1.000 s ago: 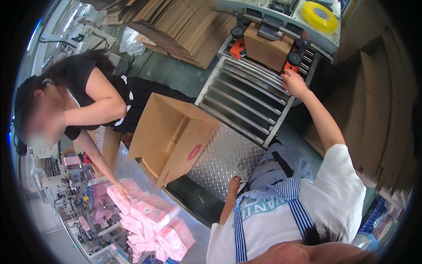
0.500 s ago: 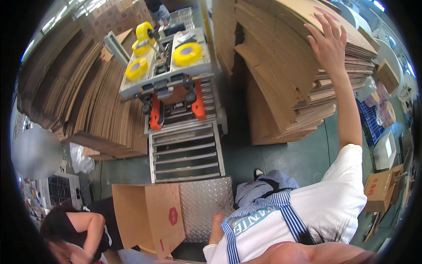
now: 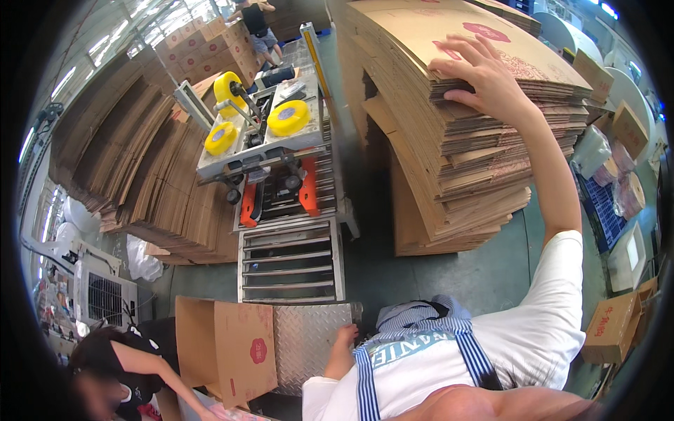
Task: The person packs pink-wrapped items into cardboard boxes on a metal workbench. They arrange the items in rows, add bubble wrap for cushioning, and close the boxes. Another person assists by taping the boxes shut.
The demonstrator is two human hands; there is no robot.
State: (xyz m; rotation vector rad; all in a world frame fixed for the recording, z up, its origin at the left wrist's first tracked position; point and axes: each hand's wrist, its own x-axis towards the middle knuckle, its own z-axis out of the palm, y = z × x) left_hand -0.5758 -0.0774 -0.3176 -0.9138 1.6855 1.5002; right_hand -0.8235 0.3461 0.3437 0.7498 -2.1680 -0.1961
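My right hand [image 3: 484, 78] reaches up to a tall stack of flattened cardboard cartons [image 3: 484, 158]. Its fingers are spread and bent over the edge of the top carton [image 3: 400, 28], with the thumb apart at the stack's side. Low in the middle, my left hand [image 3: 342, 335] is at the right edge of a ridged metal plate [image 3: 309, 337]; how its fingers are bent is too small to make out. Beside that plate stands an erected carton [image 3: 246, 354] with a red mark, its open side facing left.
A roller conveyor [image 3: 289, 263] leads to a carton-taping machine [image 3: 263, 133] with yellow tape rolls [image 3: 288, 118]. More flattened cartons [image 3: 165, 217] stand at left. A co-worker [image 3: 133, 365] bends beside the carton; another person [image 3: 254, 28] stands far back. An open carton [image 3: 609, 328] sits at right.
My right hand has moved left and lower, from over the stack's top to its near edge, fingers bending. The view has shifted. The co-worker's arm now stretches toward the carton.
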